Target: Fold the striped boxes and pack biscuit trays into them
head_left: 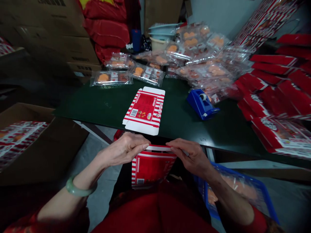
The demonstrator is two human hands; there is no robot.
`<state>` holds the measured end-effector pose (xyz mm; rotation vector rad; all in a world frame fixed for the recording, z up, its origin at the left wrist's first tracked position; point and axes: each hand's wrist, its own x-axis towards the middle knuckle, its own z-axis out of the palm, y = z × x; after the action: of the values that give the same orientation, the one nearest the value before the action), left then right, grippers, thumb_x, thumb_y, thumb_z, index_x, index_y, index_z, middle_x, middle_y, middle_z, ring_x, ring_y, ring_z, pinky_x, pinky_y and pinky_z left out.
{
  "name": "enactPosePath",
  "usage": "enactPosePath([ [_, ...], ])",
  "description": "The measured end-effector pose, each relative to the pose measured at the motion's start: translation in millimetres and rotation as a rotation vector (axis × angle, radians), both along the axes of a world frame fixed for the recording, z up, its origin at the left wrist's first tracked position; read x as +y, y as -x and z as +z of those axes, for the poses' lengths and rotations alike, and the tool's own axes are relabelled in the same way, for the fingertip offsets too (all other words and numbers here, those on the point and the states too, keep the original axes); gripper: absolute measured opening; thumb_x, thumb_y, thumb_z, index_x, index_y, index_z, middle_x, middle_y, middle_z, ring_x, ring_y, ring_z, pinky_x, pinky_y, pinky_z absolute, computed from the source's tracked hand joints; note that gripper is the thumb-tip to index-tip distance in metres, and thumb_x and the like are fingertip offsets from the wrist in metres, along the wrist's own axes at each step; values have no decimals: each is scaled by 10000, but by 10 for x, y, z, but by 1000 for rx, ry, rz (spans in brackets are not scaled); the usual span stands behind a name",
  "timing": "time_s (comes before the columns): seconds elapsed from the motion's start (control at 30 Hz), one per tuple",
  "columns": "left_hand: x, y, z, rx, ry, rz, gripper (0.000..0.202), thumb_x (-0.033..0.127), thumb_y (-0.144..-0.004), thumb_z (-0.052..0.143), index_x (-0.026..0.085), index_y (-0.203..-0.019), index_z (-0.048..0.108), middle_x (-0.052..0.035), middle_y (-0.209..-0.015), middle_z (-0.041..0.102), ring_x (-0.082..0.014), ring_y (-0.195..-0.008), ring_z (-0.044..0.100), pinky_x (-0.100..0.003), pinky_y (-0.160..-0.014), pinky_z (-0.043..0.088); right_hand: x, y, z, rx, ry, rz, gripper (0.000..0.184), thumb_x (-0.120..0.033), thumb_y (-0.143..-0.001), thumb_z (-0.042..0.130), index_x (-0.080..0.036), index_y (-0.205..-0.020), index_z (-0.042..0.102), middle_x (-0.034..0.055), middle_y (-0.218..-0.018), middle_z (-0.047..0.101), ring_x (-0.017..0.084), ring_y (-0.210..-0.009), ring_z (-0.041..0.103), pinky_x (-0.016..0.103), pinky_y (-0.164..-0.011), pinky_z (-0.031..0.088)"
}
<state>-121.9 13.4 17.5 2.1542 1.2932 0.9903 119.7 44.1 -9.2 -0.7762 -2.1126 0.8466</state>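
My left hand (125, 149) and my right hand (190, 156) both pinch the top edge of a red-and-white striped carton (150, 168) held upright over my lap, just below the table's front edge. The left fingers grip its upper left corner, the right fingers its upper right corner. A second, flattened carton of the same print (145, 110) lies on the dark green table (102, 105) straight ahead of my hands. I wear a green bangle (75, 189) on the left wrist.
A blue tape dispenser (202, 104) stands right of the flat carton. Clear packs of orange food (194, 55) pile at the back; red cartons (277, 94) stack at right. A blue crate (239, 189) sits low right, an open cardboard box (36, 149) left.
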Motion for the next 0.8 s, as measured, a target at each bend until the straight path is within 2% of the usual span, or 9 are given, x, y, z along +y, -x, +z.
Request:
enactPosePath([
  [0.07, -86, 9, -44, 166, -32, -171, 282, 248, -910, 448, 151, -1057, 668, -95, -867, 711, -164, -715, 677, -246, -647, 543, -13, -6, -34, -7, -37, -21, 229, -162, -911, 463, -185, -982, 680, 73, -877, 711, 146, -791, 677, 252, -691, 551],
  [0.1, -135, 17, -85, 214, -75, -186, 311, 239, -916, 436, 138, -1146, 619, -125, -969, 699, -186, -826, 682, -274, -715, 553, -22, -7, -58, -5, -63, -20, 236, -156, -915, 452, -182, -1003, 670, 77, -890, 708, 147, -812, 675, 255, -710, 553],
  [0.17, -227, 28, -200, 220, -185, -87, 362, 244, -899, 488, 136, -1239, 547, -146, -1069, 672, -216, -967, 657, -327, -820, 550, -56, 5, -118, 8, -116, 0, 267, -143, -923, 423, -166, -1088, 632, 102, -968, 695, 156, -902, 664, 275, -777, 553],
  [0.23, -296, 19, -336, 164, -244, -15, 386, 212, -884, 517, 154, -1266, 520, -137, -1088, 660, -211, -1007, 638, -340, -863, 538, -116, 46, -199, 23, -158, 32, 325, -135, -928, 392, -158, -1207, 557, 134, -1102, 654, 173, -1035, 624, 320, -871, 534],
  [0.33, -344, -42, -509, 34, -264, 112, 347, 158, -885, 495, 168, -1229, 540, -129, -1094, 635, -185, -995, 629, -304, -840, 536, -223, 163, -353, 32, -190, 5, 438, -126, -927, 368, -195, -1358, 397, 160, -1331, 499, 210, -1248, 483, 417, -997, 464],
  [0.43, -345, -124, -602, -70, -263, 234, 290, 141, -868, 515, 166, -1148, 587, -122, -1082, 630, -181, -976, 626, -297, -826, 530, -266, 285, -501, 101, -177, -102, 514, -104, -916, 355, -227, -1410, 282, 156, -1449, 337, 235, -1341, 366, 472, -1042, 412],
  [0.5, -333, -160, -633, -131, -282, 281, 241, 115, -844, 548, 172, -1064, 627, -101, -1042, 648, -167, -927, 635, -283, -809, 528, -247, 335, -559, 164, -165, -118, 487, -98, -913, 353, -235, -1378, 310, 153, -1445, 335, 233, -1306, 413, 470, -1026, 424],
  [0.63, -301, -151, -687, -250, -278, 314, 145, 107, -800, 617, 188, -907, 673, -57, -936, 678, -140, -812, 649, -262, -747, 533, -206, 361, -572, 220, -132, -47, 338, -121, -923, 371, -238, -1229, 456, 141, -1343, 463, 198, -1119, 571, 434, -959, 471],
  [0.8, -261, -87, -788, -321, -121, 362, 102, 214, -799, 638, 186, -884, 686, -74, -966, 683, -177, -875, 657, -302, -793, 532, -83, 219, -472, 237, 19, -21, 238, -215, -891, 486, -225, -1120, 550, 120, -1223, 562, 188, -1092, 580, 350, -877, 504],
])
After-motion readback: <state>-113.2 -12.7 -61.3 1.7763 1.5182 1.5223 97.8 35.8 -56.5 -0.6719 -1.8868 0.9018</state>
